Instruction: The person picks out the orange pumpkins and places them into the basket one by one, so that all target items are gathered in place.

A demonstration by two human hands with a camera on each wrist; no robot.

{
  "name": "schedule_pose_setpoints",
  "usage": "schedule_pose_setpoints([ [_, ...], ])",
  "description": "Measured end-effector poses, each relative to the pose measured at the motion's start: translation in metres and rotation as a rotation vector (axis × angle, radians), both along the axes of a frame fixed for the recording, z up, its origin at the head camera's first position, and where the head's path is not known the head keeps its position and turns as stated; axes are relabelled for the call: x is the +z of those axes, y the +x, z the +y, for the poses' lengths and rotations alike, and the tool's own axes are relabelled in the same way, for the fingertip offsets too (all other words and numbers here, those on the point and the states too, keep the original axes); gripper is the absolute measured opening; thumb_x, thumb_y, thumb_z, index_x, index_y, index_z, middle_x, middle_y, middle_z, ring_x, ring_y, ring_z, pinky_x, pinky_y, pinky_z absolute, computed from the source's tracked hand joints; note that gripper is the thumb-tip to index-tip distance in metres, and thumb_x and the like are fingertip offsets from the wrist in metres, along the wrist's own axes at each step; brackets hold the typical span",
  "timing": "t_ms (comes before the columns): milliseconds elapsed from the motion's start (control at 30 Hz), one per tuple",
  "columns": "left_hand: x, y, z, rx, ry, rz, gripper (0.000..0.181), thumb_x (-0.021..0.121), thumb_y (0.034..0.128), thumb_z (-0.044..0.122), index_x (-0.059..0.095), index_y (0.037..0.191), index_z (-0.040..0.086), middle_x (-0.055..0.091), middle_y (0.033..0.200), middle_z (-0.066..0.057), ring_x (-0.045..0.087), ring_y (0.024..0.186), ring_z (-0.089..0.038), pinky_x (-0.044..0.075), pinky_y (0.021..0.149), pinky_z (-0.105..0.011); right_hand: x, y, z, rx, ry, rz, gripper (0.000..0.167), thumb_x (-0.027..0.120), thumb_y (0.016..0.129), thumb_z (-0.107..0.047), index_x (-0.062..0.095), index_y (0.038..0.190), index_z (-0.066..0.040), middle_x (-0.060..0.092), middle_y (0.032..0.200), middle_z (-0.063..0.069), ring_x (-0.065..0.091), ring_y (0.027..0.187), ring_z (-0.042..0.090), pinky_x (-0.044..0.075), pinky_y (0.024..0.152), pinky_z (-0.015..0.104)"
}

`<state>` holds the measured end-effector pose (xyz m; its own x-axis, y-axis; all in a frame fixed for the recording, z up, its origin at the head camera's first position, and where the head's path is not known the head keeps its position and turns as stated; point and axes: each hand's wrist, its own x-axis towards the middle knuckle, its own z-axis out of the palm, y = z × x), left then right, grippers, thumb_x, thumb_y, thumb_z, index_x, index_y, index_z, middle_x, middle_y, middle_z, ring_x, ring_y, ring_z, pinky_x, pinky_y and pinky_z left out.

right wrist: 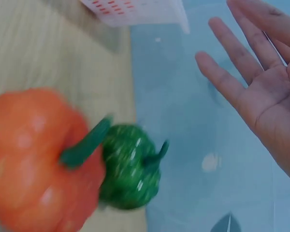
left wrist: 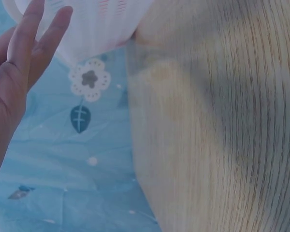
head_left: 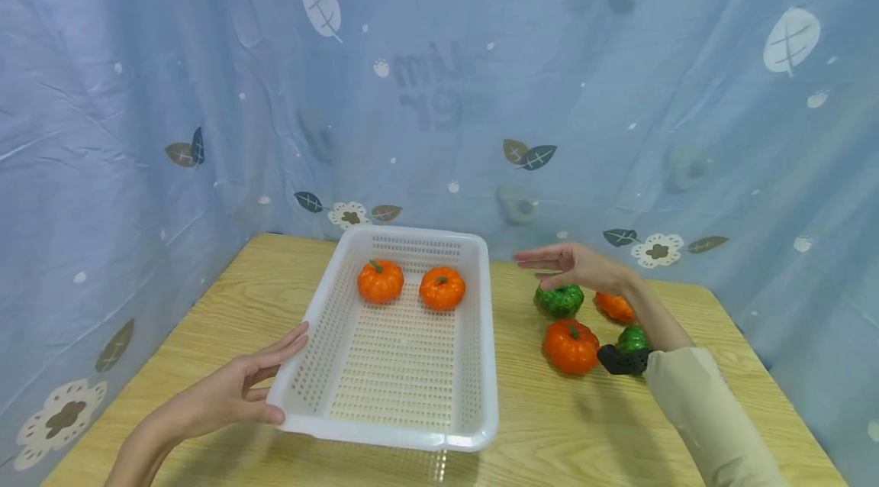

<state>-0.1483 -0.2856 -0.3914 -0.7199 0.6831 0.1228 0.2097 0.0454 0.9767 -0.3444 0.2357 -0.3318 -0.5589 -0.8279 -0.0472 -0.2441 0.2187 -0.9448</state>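
The person's left hand [head_left: 236,388], fingers spread, is touching the white rectangular perforated plastic basket [head_left: 384,435], where two round orange pumpkins [head_left: 380,284] are sitting. The right hand [head_left: 575,264], fingers extended and empty, is hovering near a round glossy green pumpkin [head_left: 560,303]; a low sweep might roll it into the glossy orange-red pumpkin [head_left: 571,347] beside it.

head view looks down; all share the basket [head_left: 384,433].

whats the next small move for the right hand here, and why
Probably lower the right hand to the green pumpkin just below it in the head view: that hand holds nothing, two orange pumpkins sit in the white basket, and the left hand is at the basket's side.
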Motion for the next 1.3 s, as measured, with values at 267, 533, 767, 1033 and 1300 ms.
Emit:
schedule_pose_setpoints([
  [267,0.001,0.002,-0.004,0.034,-0.05,-0.033,0.085,0.064,0.0881,0.001,0.006,0.15,-0.004,0.006,0.15,0.038,0.021,0.129,0.019,0.043,0.095,-0.019,-0.029,0.031,0.041,0.005,-0.11,-0.088,0.062,0.055,0.092,0.009,0.026,0.147,0.009,0.036,0.153,0.003,0.034,0.138,0.02,0.038,0.106,0.035],
  [533,0.001,0.003,-0.005,0.031,-0.045,-0.062,0.086,0.063,0.0892,0.0,0.004,0.152,0.0,0.009,0.147,0.042,0.026,0.128,0.017,0.045,0.095,-0.021,-0.055,0.043,0.056,-0.039,-0.188,-0.089,0.06,0.052,0.092,0.012,0.028,0.146,0.009,0.036,0.152,0.011,0.036,0.136,0.026,0.035,0.107,0.031],
  [767,0.0,0.001,-0.003,0.026,-0.03,-0.081,0.086,0.063,0.0896,0.0,0.003,0.151,0.001,0.012,0.146,0.043,0.026,0.127,0.018,0.046,0.094,-0.023,-0.062,0.042,0.055,-0.086,-0.15,-0.083,0.06,0.055,0.092,0.009,0.029,0.147,0.006,0.032,0.153,0.014,0.038,0.135,0.025,0.049,0.095,0.035],
  [1033,-0.003,-0.002,0.0,0.007,-0.007,-0.068,0.086,0.063,0.0892,0.001,0.004,0.151,-0.002,0.011,0.148,0.041,0.026,0.129,0.016,0.046,0.095,-0.023,-0.064,0.045,0.057,-0.082,-0.134,-0.088,0.059,0.054,0.092,0.009,0.031,0.146,0.006,0.041,0.149,0.004,0.042,0.131,0.031,0.05,0.094,0.035],
  [1300,-0.002,-0.001,-0.001,0.012,-0.024,-0.069,0.086,0.063,0.0897,0.001,0.003,0.151,-0.001,0.011,0.147,0.042,0.026,0.128,0.016,0.046,0.094,-0.023,-0.07,0.055,0.068,-0.027,-0.151,-0.14,0.056,0.048,0.095,0.009,0.027,0.147,0.006,0.04,0.15,0.007,0.039,0.135,0.019,0.038,0.106,0.028],
])
